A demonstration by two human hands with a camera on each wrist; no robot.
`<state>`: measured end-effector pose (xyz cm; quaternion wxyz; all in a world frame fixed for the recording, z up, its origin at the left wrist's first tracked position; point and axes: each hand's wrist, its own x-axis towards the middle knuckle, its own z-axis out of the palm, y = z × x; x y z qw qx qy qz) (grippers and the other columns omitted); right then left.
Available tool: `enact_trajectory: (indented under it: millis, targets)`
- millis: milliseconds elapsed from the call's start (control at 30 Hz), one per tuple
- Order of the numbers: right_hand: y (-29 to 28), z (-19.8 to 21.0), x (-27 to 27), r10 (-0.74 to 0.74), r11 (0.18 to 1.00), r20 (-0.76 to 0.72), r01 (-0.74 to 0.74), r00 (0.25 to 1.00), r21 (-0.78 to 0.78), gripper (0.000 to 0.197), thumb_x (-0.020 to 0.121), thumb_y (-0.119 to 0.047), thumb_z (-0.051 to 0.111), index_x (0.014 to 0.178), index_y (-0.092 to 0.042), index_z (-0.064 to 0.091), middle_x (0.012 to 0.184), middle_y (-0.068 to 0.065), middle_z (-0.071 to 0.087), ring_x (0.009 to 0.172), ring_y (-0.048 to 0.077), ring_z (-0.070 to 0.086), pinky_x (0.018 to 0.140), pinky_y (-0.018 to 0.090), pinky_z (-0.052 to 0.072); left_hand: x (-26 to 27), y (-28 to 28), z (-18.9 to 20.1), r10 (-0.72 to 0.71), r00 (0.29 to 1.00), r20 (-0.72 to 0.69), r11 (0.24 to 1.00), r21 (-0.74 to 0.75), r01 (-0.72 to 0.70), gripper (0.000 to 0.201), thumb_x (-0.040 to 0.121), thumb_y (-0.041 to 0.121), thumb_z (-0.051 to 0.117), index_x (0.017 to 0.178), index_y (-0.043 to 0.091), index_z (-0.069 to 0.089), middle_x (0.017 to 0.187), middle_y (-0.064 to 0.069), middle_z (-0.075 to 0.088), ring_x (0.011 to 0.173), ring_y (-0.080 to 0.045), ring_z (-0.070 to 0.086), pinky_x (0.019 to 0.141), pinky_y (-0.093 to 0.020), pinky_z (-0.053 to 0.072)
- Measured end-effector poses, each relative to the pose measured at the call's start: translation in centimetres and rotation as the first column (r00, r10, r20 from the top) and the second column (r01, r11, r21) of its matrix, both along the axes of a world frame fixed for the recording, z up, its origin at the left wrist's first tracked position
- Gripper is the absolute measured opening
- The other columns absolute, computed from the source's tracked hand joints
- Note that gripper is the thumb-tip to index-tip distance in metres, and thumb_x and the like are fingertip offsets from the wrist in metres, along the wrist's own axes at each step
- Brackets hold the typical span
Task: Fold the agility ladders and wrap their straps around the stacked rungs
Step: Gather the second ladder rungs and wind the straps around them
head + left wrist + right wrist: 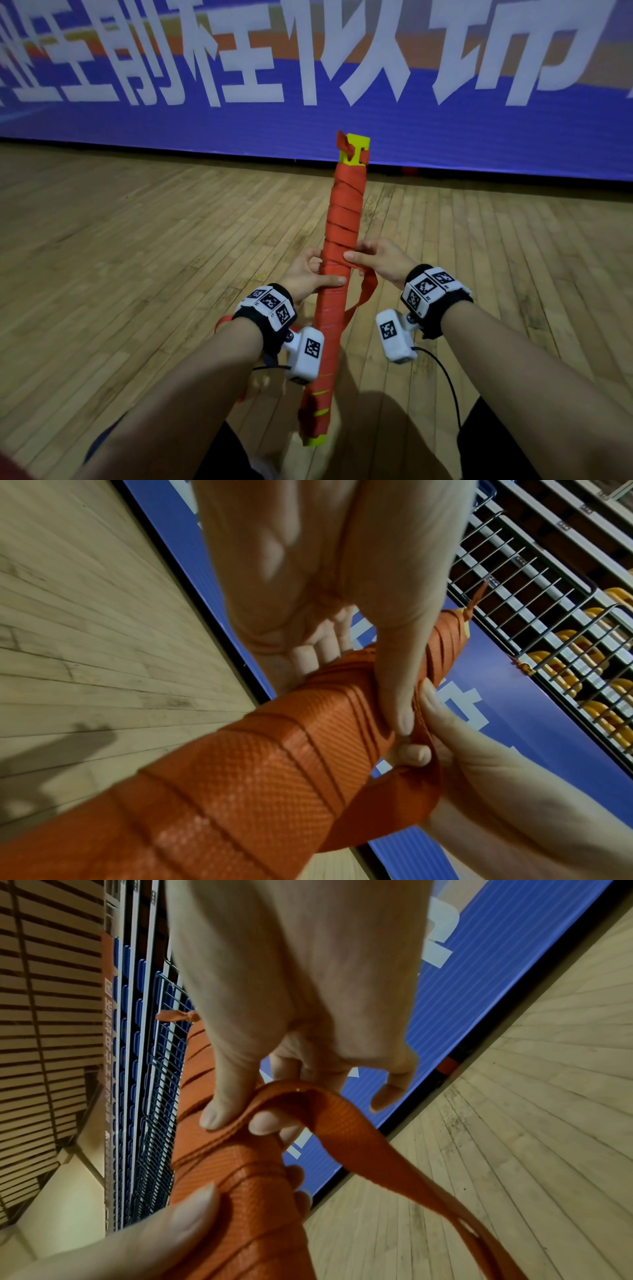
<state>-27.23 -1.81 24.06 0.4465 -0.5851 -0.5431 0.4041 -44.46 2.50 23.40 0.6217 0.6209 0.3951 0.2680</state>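
Note:
A long bundle of stacked yellow rungs (356, 149) wound in red-orange strap (344, 212) points away from me above the floor. My left hand (310, 274) grips the bundle (260, 756) near its middle, thumb across the top. My right hand (375, 260) pinches the loose strap (308, 1110) between thumb and forefinger against the bundle's right side. From that pinch a free loop of strap (364, 294) hangs down on the right. A short knotted strap end (342, 140) sticks out at the far tip.
Wooden plank floor (137, 240) lies all around. A blue banner (308, 113) with white characters runs along the far edge. Behind it stand railings and yellow seats (582, 656). My dark-clad legs (513, 445) are below the arms.

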Motion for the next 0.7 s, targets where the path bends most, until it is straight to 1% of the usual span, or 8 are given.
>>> enact_trajectory:
  millis: [67,133,233,333,400,567,633,700]
  targets:
    - [0.1,-0.1,-0.1,-0.025,1.000,0.022,0.025,0.999,0.013,0.012,0.090,-0.020,0.062,0.095,-0.009,0.064,0.075,0.001,0.062,0.057,0.010,0.052,0.059,0.020,0.044,0.0,0.2,0.1,-0.004,1.000,0.024,1.000,-0.025,0.004,0.050,0.074,-0.006,0.074,0.113,0.010,0.046,0.097,-0.012,0.067,0.086,-0.021,0.066,0.081,-0.039,0.056]
    - [0.2,-0.1,-0.3,-0.060,0.998,0.027,0.059,0.998,0.025,0.021,0.091,-0.023,0.062,0.099,-0.004,0.065,0.075,0.003,0.061,0.057,0.009,0.052,0.059,0.021,0.043,0.0,0.2,0.4,0.015,1.000,0.023,1.000,-0.020,-0.014,0.049,0.076,-0.004,0.074,0.115,0.012,0.048,0.098,-0.008,0.061,0.085,-0.017,0.063,0.076,-0.033,0.055]
    - [0.5,-0.3,-0.8,-0.117,0.993,0.027,0.116,0.993,0.034,0.027,0.089,-0.024,0.064,0.102,-0.001,0.066,0.074,0.002,0.062,0.056,0.009,0.052,0.057,0.020,0.044,0.1,0.1,0.6,0.048,0.999,-0.024,0.999,0.005,-0.048,0.048,0.077,0.002,0.075,0.117,0.014,0.050,0.096,-0.004,0.058,0.085,-0.017,0.061,0.068,-0.031,0.055]
    - [0.7,0.0,-1.1,-0.173,0.984,-0.017,0.173,0.985,0.041,0.027,0.086,-0.023,0.069,0.102,-0.002,0.066,0.076,0.001,0.063,0.059,0.009,0.054,0.056,0.019,0.045,0.0,0.1,0.6,0.107,0.994,0.006,0.994,-0.010,-0.107,0.054,0.074,0.002,0.078,0.120,0.008,0.050,0.094,-0.005,0.063,0.084,-0.017,0.064,0.068,-0.030,0.056]
    - [0.4,0.4,-0.8,-0.142,0.989,-0.044,0.143,0.989,0.031,0.024,0.085,-0.019,0.070,0.103,-0.004,0.066,0.078,0.001,0.064,0.059,0.008,0.054,0.055,0.017,0.044,-0.2,0.3,0.5,0.117,0.993,0.031,0.993,-0.017,-0.116,0.055,0.073,0.001,0.079,0.120,0.005,0.051,0.096,-0.006,0.065,0.085,-0.018,0.065,0.064,-0.027,0.056]
    - [-0.7,0.9,0.5,0.025,1.000,0.002,-0.025,1.000,0.017,0.015,0.088,-0.012,0.064,0.101,-0.005,0.067,0.086,0.004,0.067,0.066,0.008,0.058,0.057,0.014,0.047,-0.5,0.2,0.4,0.102,0.993,0.051,0.995,-0.016,-0.101,0.041,0.072,-0.001,0.078,0.103,0.009,0.053,0.092,-0.003,0.066,0.080,-0.015,0.066,0.056,-0.021,0.053]
    - [-0.8,1.0,0.4,0.005,1.000,0.017,-0.005,1.000,0.019,0.008,0.088,-0.013,0.064,0.092,-0.008,0.068,0.077,0.001,0.066,0.059,0.005,0.057,0.056,0.015,0.046,-0.4,0.2,0.5,0.097,0.994,0.050,0.995,-0.004,-0.097,0.036,0.074,-0.001,0.077,0.096,0.011,0.051,0.091,-0.004,0.066,0.079,-0.015,0.066,0.056,-0.021,0.054]
    - [-0.6,0.9,0.2,-0.058,0.998,0.030,0.057,0.998,0.031,0.006,0.087,-0.018,0.067,0.082,-0.014,0.068,0.072,0.002,0.065,0.057,0.009,0.055,0.058,0.020,0.046,-0.2,0.3,0.5,0.096,0.994,0.052,0.995,0.008,-0.096,0.033,0.076,-0.001,0.075,0.090,0.012,0.049,0.092,-0.007,0.065,0.079,-0.017,0.064,0.059,-0.024,0.056]
